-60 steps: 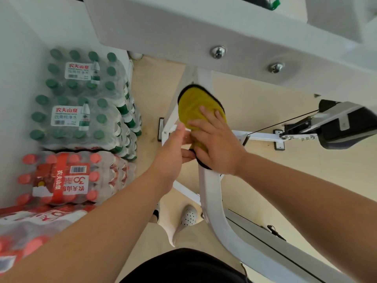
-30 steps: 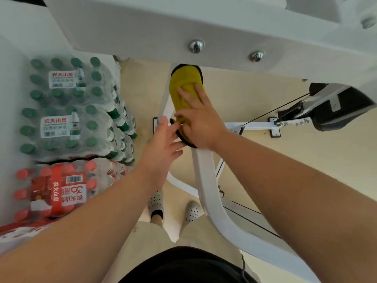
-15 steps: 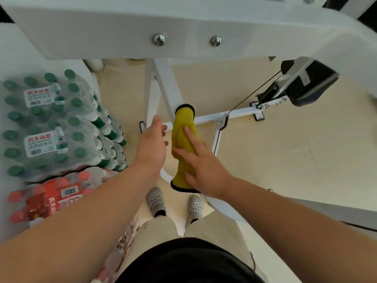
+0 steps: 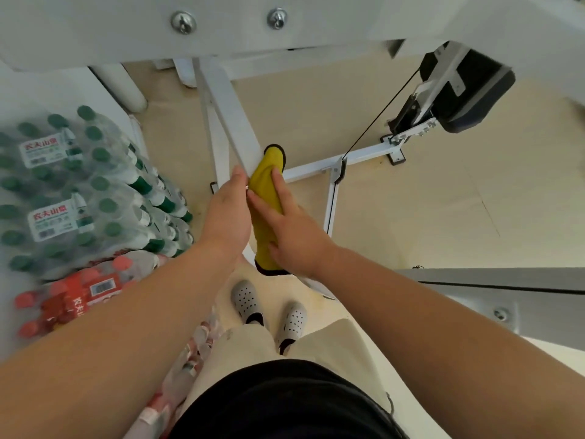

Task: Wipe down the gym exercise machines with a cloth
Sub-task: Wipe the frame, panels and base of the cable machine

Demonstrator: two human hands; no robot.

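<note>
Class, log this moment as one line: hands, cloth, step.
left hand: against bar, fingers hidden | right hand: flat on cloth | cloth: over bar | step: wiping bar

- Far left of the fingers (image 4: 238, 178) of the left hand (image 4: 226, 213), the upper white label (image 4: 42, 151) on the green-capped bottle packs (image 4: 95, 185) reads "农夫山泉" on a red band. The smaller print is too fine to read.
- Just below it, the lower white label (image 4: 53, 218) shows the same "农夫山泉".
- Down-left of the fingers, the red pack (image 4: 63, 308) carries white "农夫山", cut off, beside a barcode (image 4: 103, 288) with unreadable digits.
</note>
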